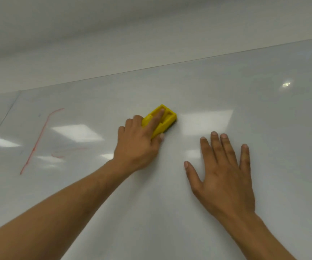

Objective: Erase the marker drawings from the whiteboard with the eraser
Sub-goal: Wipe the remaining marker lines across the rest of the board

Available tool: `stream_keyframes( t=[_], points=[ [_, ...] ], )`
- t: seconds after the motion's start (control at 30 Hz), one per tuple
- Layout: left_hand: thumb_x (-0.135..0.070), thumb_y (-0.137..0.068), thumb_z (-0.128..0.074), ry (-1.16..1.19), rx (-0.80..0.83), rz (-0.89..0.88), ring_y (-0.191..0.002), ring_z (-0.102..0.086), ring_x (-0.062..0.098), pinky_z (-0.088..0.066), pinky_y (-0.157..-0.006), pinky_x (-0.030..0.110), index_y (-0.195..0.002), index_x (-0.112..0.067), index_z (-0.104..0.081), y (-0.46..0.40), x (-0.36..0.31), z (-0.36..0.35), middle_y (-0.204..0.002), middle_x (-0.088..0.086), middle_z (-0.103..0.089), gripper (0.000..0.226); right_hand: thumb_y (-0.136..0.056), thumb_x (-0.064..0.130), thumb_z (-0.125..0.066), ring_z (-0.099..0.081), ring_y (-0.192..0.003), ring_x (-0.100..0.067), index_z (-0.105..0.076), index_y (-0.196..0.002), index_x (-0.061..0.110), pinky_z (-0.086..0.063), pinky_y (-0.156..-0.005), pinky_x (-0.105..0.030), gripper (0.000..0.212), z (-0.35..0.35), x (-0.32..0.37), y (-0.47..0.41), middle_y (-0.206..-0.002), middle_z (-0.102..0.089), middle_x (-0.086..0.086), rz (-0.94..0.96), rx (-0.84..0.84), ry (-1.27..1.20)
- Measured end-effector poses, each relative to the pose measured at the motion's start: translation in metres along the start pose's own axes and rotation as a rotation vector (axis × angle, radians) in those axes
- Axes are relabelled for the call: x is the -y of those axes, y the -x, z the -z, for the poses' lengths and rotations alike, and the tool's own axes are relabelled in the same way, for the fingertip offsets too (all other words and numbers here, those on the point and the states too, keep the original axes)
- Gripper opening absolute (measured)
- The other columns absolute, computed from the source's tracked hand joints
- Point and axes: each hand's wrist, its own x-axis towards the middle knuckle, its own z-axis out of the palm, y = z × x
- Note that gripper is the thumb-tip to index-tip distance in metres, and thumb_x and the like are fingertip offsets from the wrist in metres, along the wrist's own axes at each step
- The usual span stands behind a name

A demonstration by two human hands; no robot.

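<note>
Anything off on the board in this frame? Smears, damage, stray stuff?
Nothing damaged or spilled. Red marker lines remain at the far left of the whiteboard, away from the yellow eraser the left hand holds mid-board. Right hand rests flat.

Glossy board, plastic eraser

The whiteboard is smooth and glossy, mirroring lights; the yellow eraser, frame centre, looks like hard matt plastic.

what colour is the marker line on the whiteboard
Red marker line, left of the eraser, in the head view.
</note>
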Motion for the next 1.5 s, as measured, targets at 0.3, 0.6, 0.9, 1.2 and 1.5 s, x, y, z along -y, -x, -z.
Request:
stream_keyframes(
  t=[0.3,0.6,0.9,1.2,1.5],
  points=[
    [-0.054,-0.099,-0.034,-0.044,-0.007,-0.157,-0.099,-0.040,0.025,-0.032,-0.084,0.039,-0.152,-0.050,-0.004,-0.003,0.002,-0.004,-0.113,0.004,-0.041,0.061,-0.088,0.055,-0.031,-0.037,-0.144,-0.030,-0.054,-0.141,0.011,-0.015,-0.118,-0.059,0.073,-0.004,0.025,-0.004,-0.151,-0.046,-0.016,-0.035,-0.095,-0.071],
    [-0.053,-0.098,-0.039,-0.030,-0.061,0.213,-0.114,-0.043,0.037,-0.035,-0.095,0.047,-0.153,-0.047,-0.011,-0.053,0.099,0.002,-0.121,0.015,-0.045,0.061,-0.091,0.061,-0.031,-0.037,-0.145,-0.027,-0.053,-0.143,0.016,-0.015,-0.117,-0.055,0.072,-0.017,0.060,-0.009,-0.152,-0.046,-0.010,0.096,-0.042,-0.034],
    [-0.048,-0.099,-0.041,-0.035,-0.101,0.439,-0.116,-0.043,0.040,-0.035,-0.097,0.048,-0.155,-0.037,-0.014,-0.043,0.153,0.005,-0.127,0.021,-0.043,0.063,-0.087,0.056,-0.033,-0.043,-0.140,-0.032,-0.059,-0.137,0.011,-0.020,-0.114,-0.060,0.072,-0.016,0.086,-0.014,-0.146,-0.052,-0.015,0.025,-0.092,0.036],
    [-0.051,-0.098,-0.038,0.009,-0.120,-0.066,-0.099,-0.044,0.031,-0.029,-0.078,0.039,-0.153,-0.043,-0.013,-0.028,0.129,-0.002,-0.115,0.011,-0.046,0.061,-0.087,0.064,-0.011,-0.020,-0.151,-0.023,-0.038,-0.152,0.019,-0.008,-0.122,-0.054,0.084,-0.032,0.152,-0.035,-0.161,-0.030,-0.006,-0.005,0.026,0.046],
    [-0.044,-0.098,-0.042,0.008,-0.119,0.380,-0.114,-0.044,0.040,-0.036,-0.096,0.049,-0.154,-0.034,-0.018,-0.052,0.238,0.010,-0.126,0.021,-0.044,0.061,-0.089,0.062,-0.013,-0.020,-0.152,-0.022,-0.035,-0.154,0.017,-0.012,-0.122,-0.053,0.081,-0.037,0.161,-0.029,-0.161,-0.029,-0.006,-0.059,0.016,0.070]
  ],
)
